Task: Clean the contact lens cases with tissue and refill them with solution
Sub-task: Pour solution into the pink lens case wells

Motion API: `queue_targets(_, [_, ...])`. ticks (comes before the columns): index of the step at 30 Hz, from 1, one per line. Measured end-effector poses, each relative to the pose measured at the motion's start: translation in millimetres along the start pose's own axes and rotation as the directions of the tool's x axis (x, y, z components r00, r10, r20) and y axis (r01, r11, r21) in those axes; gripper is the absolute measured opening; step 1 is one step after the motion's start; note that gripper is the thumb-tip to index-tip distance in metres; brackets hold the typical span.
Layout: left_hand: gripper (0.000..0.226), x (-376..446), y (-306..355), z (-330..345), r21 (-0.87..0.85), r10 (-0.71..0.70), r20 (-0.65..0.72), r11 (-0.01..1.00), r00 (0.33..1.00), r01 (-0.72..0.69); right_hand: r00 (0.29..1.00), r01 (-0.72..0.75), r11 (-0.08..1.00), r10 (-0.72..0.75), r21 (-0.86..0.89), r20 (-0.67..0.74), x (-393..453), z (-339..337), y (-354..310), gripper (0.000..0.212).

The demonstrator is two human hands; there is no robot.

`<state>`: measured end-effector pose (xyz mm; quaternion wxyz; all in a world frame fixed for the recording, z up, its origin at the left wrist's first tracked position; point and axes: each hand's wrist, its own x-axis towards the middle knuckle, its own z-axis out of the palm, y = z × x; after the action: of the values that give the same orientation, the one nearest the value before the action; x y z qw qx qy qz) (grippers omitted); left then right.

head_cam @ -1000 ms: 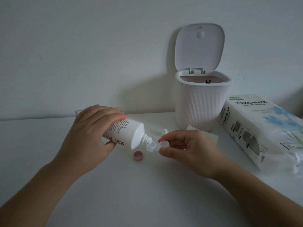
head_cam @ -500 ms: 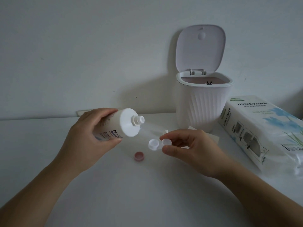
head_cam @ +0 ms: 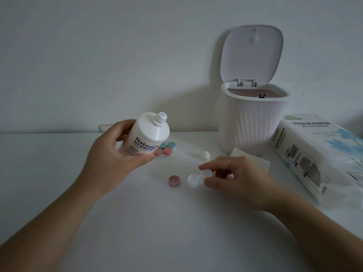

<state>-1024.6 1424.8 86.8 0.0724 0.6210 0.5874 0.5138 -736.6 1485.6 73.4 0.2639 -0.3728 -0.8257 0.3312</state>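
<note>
My left hand (head_cam: 110, 154) grips a white solution bottle (head_cam: 147, 134), uncapped, tilted with its nozzle pointing up and right. My right hand (head_cam: 235, 177) pinches the right well of a clear contact lens case (head_cam: 194, 179) low over the white table (head_cam: 157, 232); its left well is open. A pink cap (head_cam: 174, 180) lies just left of the case. The bottle's small white cap (head_cam: 205, 156) stands behind my right hand. Two more lens cases, one with pink caps (head_cam: 166, 152) and one with teal caps (head_cam: 169, 145), lie behind the bottle, partly hidden by it.
A white ribbed bin (head_cam: 253, 122) with its lid raised stands at the back right. A pack of tissue paper (head_cam: 318, 154) lies at the right edge. A loose tissue sheet (head_cam: 253, 160) lies between the bin and my right hand.
My left hand has lifted the bottle away from the clear case and turned its nozzle upward. My right hand has lowered the case toward the table.
</note>
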Motion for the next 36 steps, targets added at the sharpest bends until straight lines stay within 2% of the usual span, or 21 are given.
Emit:
queue_targets(5, [0.062,0,1,-1,-0.026,-0.02,-0.01,0.999,1.0,0.02,0.998,0.019,0.998,-0.016,-0.061,0.054,0,2,0,0.023])
queue_targets(12, [0.064,0,3,-1,-0.024,-0.032,-0.015,0.999,0.999,0.032,0.988,0.077,0.959,-0.037,-0.273,0.148,1,4,0,0.027])
queue_targets(16, [0.063,-1,6,-1,-0.032,-0.03,-0.011,0.999,0.999,0.03,0.985,0.096,0.939,-0.041,-0.332,0.17,1,5,1,0.031])
queue_targets(20, [0.064,0,7,-1,-0.031,-0.036,-0.012,0.999,0.999,0.036,0.993,0.101,0.948,-0.076,-0.302,0.093,1,6,2,0.039])
queue_targets(25, [0.068,-1,5,-1,-0.023,-0.039,-0.008,0.999,0.999,0.039,0.998,0.048,0.967,-0.055,-0.249,-0.021,2,7,6,0.022])
queue_targets(29, [0.061,-1,6,-1,-0.023,-0.028,-0.002,0.999,1.0,0.028,0.996,0.086,0.957,-0.082,-0.278,0.027,3,9,8,0.026])
queue_targets(34, [0.06,0,5,-2,-0.015,-0.015,0.006,1.0,1.0,0.015,0.988,0.155,0.929,-0.144,-0.336,0.057,3,11,6,0.015])
queue_targets(36, [0.061,0,4,-2,-0.008,-0.015,0.01,1.0,1.0,0.015,0.987,0.162,0.924,-0.147,-0.346,0.07,3,12,5,0.028])
